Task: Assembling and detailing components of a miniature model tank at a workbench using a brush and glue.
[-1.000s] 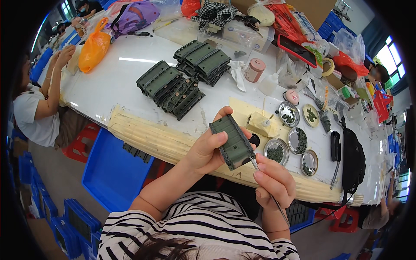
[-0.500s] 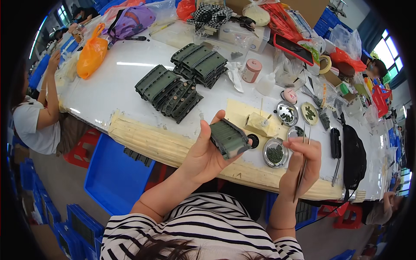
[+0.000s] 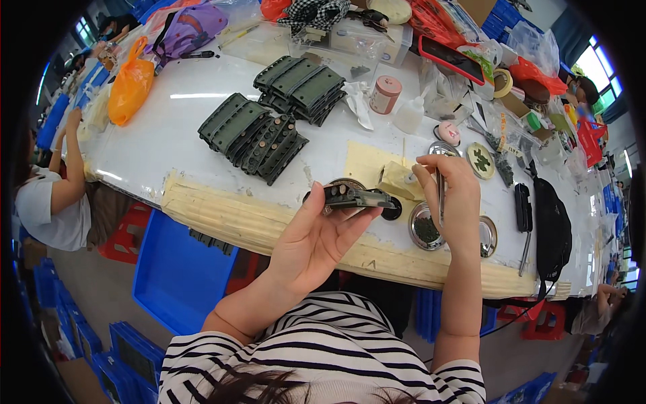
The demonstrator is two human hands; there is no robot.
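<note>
My left hand (image 3: 309, 246) holds a dark green plastic model part (image 3: 356, 198), now seen edge-on, with small round details along its side. My right hand (image 3: 454, 195) keeps metal tweezers (image 3: 441, 192) against its palm, their points hidden. Its bent index finger and thumb are beside a small white tip on the yellow block (image 3: 396, 182), and I cannot tell whether they touch it. Under that hand sits a metal dish (image 3: 422, 236) of small dark green pieces. A round black piece (image 3: 391, 210) lies just right of the held part.
Stacked green model parts (image 3: 252, 138) lie left of centre, with another stack (image 3: 299, 87) behind. A pink-lidded jar (image 3: 385, 94), a pale dish (image 3: 480, 160) of green pieces and a black pouch (image 3: 552, 229) stand rightward. A blue crate (image 3: 178, 273) is below the padded table edge.
My left hand has tipped the model part from its broad face to edge-on. My right hand has moved up and left to the yellow block, the tweezers turning in its grip.
</note>
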